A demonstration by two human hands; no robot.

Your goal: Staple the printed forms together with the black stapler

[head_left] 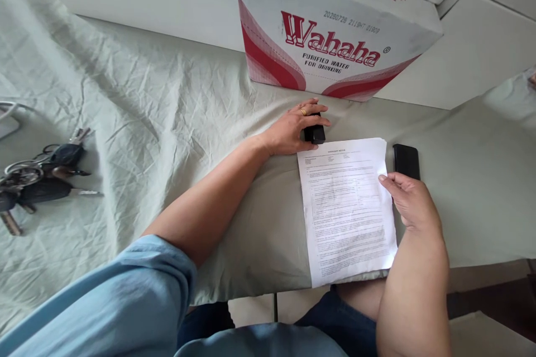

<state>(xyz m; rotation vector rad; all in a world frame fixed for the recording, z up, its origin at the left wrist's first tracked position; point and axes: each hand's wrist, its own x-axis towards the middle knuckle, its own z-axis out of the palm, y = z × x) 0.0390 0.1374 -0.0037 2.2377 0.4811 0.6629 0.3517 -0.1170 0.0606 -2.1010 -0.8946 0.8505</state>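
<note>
A small black block-shaped object (pixel 315 133) stands on the cloth just above the paper's top edge. My left hand (pixel 288 129) closes around it, fingers over its far side and thumb on the near side by the paper. What kind of object it is I cannot tell. The printed sheet of paper (pixel 347 212), dense with small text, lies on the cloth with its lower edge near the table's front. With thumb and fingers, my right hand (pixel 412 198) pinches its right edge. Close beyond that hand rests a black phone-like slab (pixel 406 160), partly hidden by it.
A white and red Wahaha water carton (pixel 335 38) stands at the back against white panels. Bunched keys (pixel 46 172) lie at the far left beside a pale corded object (pixel 8 122). Wrinkled green-grey cloth (pixel 125 100) covers the table, whose front edge is by my lap.
</note>
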